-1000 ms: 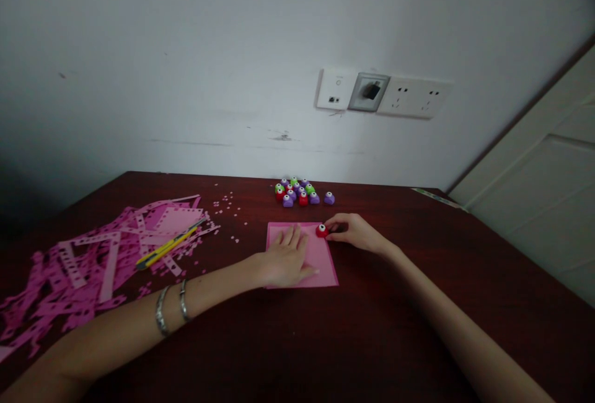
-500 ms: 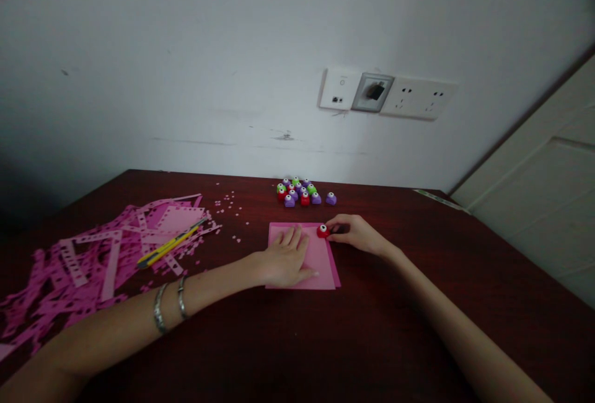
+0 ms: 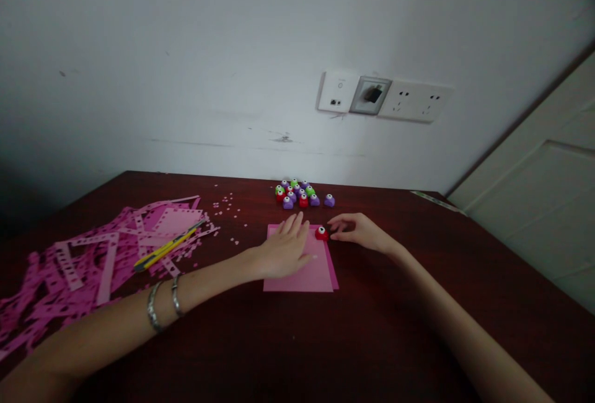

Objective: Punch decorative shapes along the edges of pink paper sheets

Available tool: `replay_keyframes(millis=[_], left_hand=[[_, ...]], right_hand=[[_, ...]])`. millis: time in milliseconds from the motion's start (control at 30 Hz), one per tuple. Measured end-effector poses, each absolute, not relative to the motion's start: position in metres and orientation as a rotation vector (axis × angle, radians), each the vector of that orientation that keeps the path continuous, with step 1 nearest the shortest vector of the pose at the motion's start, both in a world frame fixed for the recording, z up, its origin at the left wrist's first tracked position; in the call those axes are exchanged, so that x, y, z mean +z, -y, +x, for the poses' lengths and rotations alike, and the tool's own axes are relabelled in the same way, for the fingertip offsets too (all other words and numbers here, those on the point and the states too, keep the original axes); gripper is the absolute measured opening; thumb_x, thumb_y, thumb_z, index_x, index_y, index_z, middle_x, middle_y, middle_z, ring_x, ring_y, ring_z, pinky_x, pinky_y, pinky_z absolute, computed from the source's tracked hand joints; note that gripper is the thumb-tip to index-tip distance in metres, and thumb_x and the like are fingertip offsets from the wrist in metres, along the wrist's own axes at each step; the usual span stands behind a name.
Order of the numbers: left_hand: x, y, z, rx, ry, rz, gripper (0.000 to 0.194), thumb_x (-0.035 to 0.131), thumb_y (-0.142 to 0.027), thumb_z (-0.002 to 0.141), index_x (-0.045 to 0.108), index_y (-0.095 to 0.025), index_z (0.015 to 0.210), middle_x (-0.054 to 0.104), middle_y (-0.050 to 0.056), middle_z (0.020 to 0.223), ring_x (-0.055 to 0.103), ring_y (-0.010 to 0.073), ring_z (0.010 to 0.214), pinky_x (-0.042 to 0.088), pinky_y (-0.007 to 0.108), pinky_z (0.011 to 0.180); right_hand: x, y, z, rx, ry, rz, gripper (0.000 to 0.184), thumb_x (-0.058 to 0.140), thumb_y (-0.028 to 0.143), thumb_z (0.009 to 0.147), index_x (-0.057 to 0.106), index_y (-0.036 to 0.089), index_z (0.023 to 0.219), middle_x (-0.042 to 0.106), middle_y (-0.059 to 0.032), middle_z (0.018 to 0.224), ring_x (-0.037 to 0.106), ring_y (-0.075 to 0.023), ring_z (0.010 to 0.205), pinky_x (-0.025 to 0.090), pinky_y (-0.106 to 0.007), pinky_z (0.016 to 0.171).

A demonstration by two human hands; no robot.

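A stack of pink paper sheets (image 3: 297, 284) lies in front of me, the lower sheet sticking out at the right. My left hand (image 3: 287, 247) is over the stack, fingers stretched out and reaching past its far edge; whether the palm touches is hard to tell. At the upper right corner of the paper sits a small red craft punch (image 3: 321, 234) with a white top. Just right of it, my right hand (image 3: 357, 232) has its fingers curved and apart, holding nothing. A tiny pale cutout (image 3: 315, 256) rests on the paper near my left thumb.
Several purple, green and red punches (image 3: 297, 193) cluster by the wall, with one purple punch (image 3: 330, 201) a little apart. At left lie a heap of punched pink strips (image 3: 109, 263), a yellow utility knife (image 3: 170, 246) and scattered cutouts (image 3: 225, 204). Wall sockets (image 3: 413, 102) are above the table.
My right hand has let go of the red punch and drawn slightly away from it. My left hand has shifted forward, its fingertips now beyond the paper. A small cutout now shows on the sheet.
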State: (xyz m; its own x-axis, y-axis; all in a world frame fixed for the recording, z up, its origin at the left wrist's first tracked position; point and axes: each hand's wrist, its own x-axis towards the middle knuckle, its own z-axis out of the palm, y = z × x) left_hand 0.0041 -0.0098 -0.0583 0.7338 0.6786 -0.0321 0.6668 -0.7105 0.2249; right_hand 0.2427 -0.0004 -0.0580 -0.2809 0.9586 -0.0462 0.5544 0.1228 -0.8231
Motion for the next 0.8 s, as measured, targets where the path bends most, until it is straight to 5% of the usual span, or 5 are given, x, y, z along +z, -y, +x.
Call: replay_keyframes(millis=[133,267,533,800], left_hand=[[-0.048,-0.014,0.010,0.376,-1.071,2.565,0.041,0.028,-0.036,0.090,0.058,-0.009,0.097,0.061,0.015,0.099,0.054,0.0218,0.093,0.042,0.034,0.080],[-0.040,-0.045,0.019,0.182,-1.058,2.165,0.037,0.032,-0.031,0.088,0.056,-0.011,0.070,0.058,0.005,0.063,0.052,0.0098,0.052,0.041,0.024,0.053],[-0.046,-0.063,0.034,0.009,-1.013,1.910,0.031,0.035,-0.024,0.083,0.053,-0.011,0.061,0.058,0.004,0.058,0.052,0.0090,0.042,0.042,0.024,0.047],[-0.071,-0.076,0.040,-0.063,-0.968,1.854,0.034,0.035,-0.029,0.084,0.060,-0.008,0.073,0.062,0.006,0.062,0.058,0.0121,0.049,0.050,0.031,0.056]], right_hand=[[-0.053,-0.002,0.245,1.208,1.797,-1.574,0.040,0.057,0.054,0.076,0.064,0.015,0.083,0.067,-0.0075,0.077,0.055,-0.0104,0.054,0.038,-0.019,0.040],[-0.051,-0.009,0.244,1.411,1.742,-1.692,0.057,0.049,0.067,0.075,0.064,0.013,0.077,0.067,-0.0091,0.069,0.053,-0.0078,0.047,0.031,-0.015,0.035],[-0.050,-0.022,0.231,1.600,1.799,-1.816,0.072,0.041,0.079,0.069,0.062,0.011,0.062,0.054,-0.0033,0.045,0.042,-0.0054,0.034,0.026,-0.016,0.030],[-0.040,-0.023,0.220,1.568,1.920,-1.872,0.071,0.041,0.077,0.071,0.058,0.011,0.052,0.051,-0.0018,0.041,0.037,-0.0040,0.032,0.024,-0.016,0.029]])
